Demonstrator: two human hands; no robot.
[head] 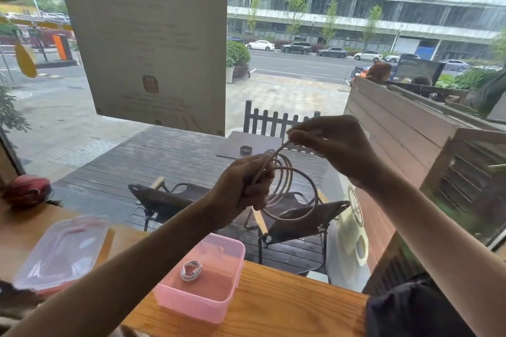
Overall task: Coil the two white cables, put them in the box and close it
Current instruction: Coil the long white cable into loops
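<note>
a: holding the loops of the second white cable [290,194] up in the air, the left hand [243,189] had its fingers squeezed round them, and the right hand [332,142] pinched the loose end.

b: so the next loop needed to match the others?

a: yes, same size, held tight. the first coiled cable [191,270] lay in the pink box [197,306]; the lid [61,252] sat beside it.
</note>
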